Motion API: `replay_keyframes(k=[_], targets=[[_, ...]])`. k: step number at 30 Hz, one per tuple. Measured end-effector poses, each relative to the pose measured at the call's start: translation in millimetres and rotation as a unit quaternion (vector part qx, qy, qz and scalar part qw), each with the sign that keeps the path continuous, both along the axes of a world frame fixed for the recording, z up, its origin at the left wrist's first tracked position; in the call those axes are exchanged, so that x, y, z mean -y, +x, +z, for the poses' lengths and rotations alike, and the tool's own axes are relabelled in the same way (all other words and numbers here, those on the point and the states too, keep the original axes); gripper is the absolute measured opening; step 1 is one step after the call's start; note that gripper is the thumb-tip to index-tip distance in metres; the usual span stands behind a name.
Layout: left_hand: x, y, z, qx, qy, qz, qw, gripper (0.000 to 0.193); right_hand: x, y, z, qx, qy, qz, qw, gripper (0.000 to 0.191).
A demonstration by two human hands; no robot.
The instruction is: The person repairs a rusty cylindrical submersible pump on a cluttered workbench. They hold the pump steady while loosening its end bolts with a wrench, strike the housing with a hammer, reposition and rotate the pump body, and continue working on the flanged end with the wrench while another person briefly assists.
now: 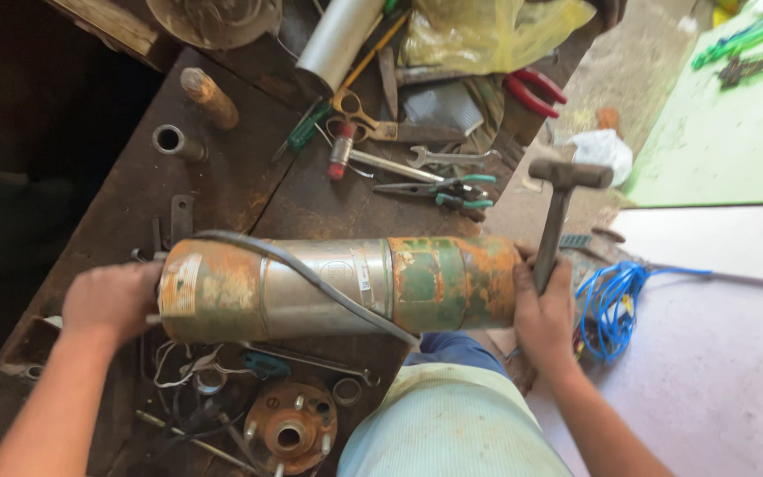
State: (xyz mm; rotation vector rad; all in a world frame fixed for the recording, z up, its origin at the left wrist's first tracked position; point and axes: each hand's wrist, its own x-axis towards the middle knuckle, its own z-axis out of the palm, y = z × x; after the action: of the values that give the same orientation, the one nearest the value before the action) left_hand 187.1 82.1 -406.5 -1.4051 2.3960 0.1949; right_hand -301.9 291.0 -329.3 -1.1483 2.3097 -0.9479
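Your left hand cups one end of the rusty cylindrical pump motor, which lies on its side across the near edge of the dark workbench. Your right hand presses the other end while its fingers wrap a hammer handle. The steel body looks heavy and rigid, its middle band smooth and likely slippery; the rough rusted ends probably give better purchase. A grey cable drapes over it.

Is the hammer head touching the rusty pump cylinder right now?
Apart. The head view shows the hammer head raised above and clear of the cylinder, with workbench and floor visible between; the right hand grips the handle beside the cylinder's end.
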Motion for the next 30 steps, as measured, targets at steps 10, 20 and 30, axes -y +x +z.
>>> replay_keyframes(k=[10, 20, 30], targets=[[18.1, -39.8, 45.2, 0.079, -0.139, -0.007, 0.987, 0.06, 1.7, -27.6, 5.0, 0.224, 0.06, -0.044, 0.972, 0.038], [-154.8, -65.1, 139.6, -0.329, -0.252, 0.282, 0.865, 0.034, 52.8, -108.0, -3.7, 0.002, 0.203, 0.126, 0.971, 0.041], [-231.8, -237.2, 130.3, -0.397, -0.227, 0.314, 0.832, 0.021, 158.3, -115.6, -51.2, -0.346, -0.045, 0.425, 0.835, 0.034]])
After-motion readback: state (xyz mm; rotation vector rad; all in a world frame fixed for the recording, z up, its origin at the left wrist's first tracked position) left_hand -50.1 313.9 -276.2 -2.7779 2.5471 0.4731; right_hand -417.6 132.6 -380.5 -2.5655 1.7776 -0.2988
